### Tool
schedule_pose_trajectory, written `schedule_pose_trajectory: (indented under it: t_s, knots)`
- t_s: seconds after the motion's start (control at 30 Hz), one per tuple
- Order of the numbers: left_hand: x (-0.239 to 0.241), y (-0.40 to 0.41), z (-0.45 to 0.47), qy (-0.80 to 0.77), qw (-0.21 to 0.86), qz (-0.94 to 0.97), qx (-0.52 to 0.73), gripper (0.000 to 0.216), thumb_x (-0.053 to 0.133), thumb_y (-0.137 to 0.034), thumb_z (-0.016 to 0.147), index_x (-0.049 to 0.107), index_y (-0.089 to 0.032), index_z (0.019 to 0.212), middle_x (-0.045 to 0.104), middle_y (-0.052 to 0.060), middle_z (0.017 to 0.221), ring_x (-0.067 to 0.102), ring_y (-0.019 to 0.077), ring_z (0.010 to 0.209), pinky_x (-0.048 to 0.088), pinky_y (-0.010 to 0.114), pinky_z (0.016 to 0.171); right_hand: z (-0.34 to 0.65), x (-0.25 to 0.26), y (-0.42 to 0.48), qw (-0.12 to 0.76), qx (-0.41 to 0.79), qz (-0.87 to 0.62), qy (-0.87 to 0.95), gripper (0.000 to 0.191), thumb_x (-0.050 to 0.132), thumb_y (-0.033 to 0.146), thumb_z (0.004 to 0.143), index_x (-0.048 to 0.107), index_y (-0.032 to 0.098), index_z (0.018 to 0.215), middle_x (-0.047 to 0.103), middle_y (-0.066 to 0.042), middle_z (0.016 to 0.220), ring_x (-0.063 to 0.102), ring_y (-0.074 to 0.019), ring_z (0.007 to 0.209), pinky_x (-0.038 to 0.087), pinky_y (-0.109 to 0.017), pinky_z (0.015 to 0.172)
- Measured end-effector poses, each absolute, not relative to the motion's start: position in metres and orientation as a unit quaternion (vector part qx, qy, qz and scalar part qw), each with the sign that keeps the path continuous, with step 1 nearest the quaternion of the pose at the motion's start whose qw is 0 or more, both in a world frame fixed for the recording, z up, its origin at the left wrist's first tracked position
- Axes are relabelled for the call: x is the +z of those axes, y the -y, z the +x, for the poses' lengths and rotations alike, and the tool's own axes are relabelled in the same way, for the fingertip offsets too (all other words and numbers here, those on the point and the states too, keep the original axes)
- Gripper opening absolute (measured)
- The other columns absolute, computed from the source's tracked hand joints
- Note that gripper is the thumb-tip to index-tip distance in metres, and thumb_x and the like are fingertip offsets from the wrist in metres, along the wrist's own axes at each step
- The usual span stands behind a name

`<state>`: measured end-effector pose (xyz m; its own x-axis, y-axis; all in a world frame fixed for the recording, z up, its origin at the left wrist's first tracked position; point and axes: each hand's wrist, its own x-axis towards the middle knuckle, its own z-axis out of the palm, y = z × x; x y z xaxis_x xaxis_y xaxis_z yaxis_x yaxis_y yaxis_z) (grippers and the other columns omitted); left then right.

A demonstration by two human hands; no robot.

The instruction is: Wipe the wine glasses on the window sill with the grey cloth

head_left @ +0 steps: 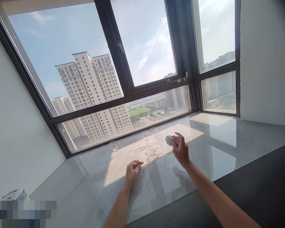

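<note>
Transparent stemmed drinking glasses (pixel 145 135) stand in a loose cluster on the polished grey-white stone sill (pixel 194 180), beyond the left fingers and to the left of the right fingers. The person's left hand (pixel 132 172) has thumb and fingertips drawn together on a small transparent glassy piece (pixel 136 162); the hand hides most of it, so its full shape cannot be told. The person's right hand (pixel 180 150) pinches a crumpled grey-white wad (pixel 170 140), apparently cloth, between thumb and fingers, raised above the sill, just beside the cluster. The glasses crowd the space between the two sets of fingertips, and their shadows and reflections blur where one ends and another begins. One separate transparent stemmed glass (pixel 113 145) sits beyond the left fingers and to their left. Past all of these, the dark brown window frame (pixel 123 102) closes off the far side of the sill. Well apart to the left of the left fingers is a white rounded container (pixel 15 194), its lower part hidden by pixelation.
</note>
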<state>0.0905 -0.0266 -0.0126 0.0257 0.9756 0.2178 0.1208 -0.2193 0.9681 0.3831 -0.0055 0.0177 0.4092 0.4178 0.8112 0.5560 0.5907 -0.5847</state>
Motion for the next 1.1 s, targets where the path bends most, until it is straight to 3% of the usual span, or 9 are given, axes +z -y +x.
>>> schedule_pose_trajectory:
  t_s: [0.13,0.23,0.37,0.53,0.73,0.93,1.1]
  knots:
    - [-0.015,0.02,0.098,-0.478,0.427,0.618,0.457,0.033,0.072,-0.042,0.071,0.069,-0.016,0.09,0.073,0.015,0.11,0.068,0.0257,0.099,0.051,0.034,0.081,0.419,-0.004,-0.024,0.544,-0.025,-0.57,0.616,0.039,0.039,0.017,0.092,0.048,0.018,0.129,0.069,-0.009,0.097,0.062,-0.0215,0.087,0.046,-0.032,0.073]
    - [-0.017,0.008,0.107,-0.484,0.394,0.663,0.413,0.028,0.066,-0.039,0.075,0.069,-0.017,0.093,0.071,0.013,0.116,0.065,0.0271,0.111,0.049,0.036,0.09,0.421,-0.014,-0.035,0.487,0.047,-0.638,0.595,0.041,0.043,0.012,0.088,0.048,0.017,0.128,0.069,-0.007,0.095,0.06,-0.0191,0.083,0.039,-0.027,0.067]
    - [-0.016,-0.019,0.126,-0.513,0.282,0.733,0.347,0.017,0.058,-0.028,0.08,0.069,-0.02,0.09,0.066,0.009,0.126,0.054,0.0256,0.126,0.04,0.037,0.106,0.418,-0.019,-0.037,0.474,0.094,-0.641,0.597,0.044,0.045,0.009,0.084,0.047,0.021,0.126,0.066,-0.005,0.1,0.058,-0.0184,0.091,0.036,-0.025,0.066]
    - [-0.015,-0.059,0.156,-0.582,0.157,0.752,0.267,0.023,0.056,-0.029,0.085,0.07,-0.028,0.103,0.057,0.004,0.139,0.037,0.0261,0.14,0.022,0.044,0.116,0.42,-0.023,-0.034,0.463,0.095,-0.643,0.603,0.051,0.049,0.003,0.076,0.045,0.023,0.123,0.063,-0.004,0.099,0.054,-0.0189,0.093,0.037,-0.024,0.067]
    - [-0.018,-0.092,0.177,-0.595,0.128,0.737,0.293,0.022,0.06,-0.032,0.082,0.07,-0.023,0.099,0.053,0.013,0.141,0.044,0.034,0.132,0.025,0.049,0.112,0.419,-0.028,-0.032,0.489,0.089,-0.614,0.613,0.057,0.048,0.001,0.069,0.044,0.024,0.121,0.059,-0.005,0.091,0.051,-0.0232,0.104,0.043,-0.027,0.073]
    - [-0.018,-0.104,0.181,-0.626,0.142,0.676,0.361,0.023,0.068,-0.035,0.073,0.068,-0.026,0.094,0.056,0.011,0.139,0.045,0.0328,0.131,0.024,0.045,0.113,0.419,-0.027,-0.031,0.492,0.083,-0.592,0.633,0.056,0.048,0.004,0.068,0.043,0.025,0.119,0.058,-0.003,0.093,0.056,-0.0202,0.089,0.044,-0.031,0.074]
    - [-0.016,-0.1,0.183,-0.626,0.133,0.682,0.353,0.023,0.062,-0.033,0.078,0.066,-0.024,0.099,0.058,0.013,0.133,0.045,0.0331,0.13,0.025,0.046,0.112,0.413,-0.016,-0.017,0.468,0.089,-0.584,0.657,0.049,0.046,0.006,0.071,0.046,0.023,0.116,0.058,-0.003,0.092,0.054,-0.0159,0.076,0.039,-0.027,0.065]
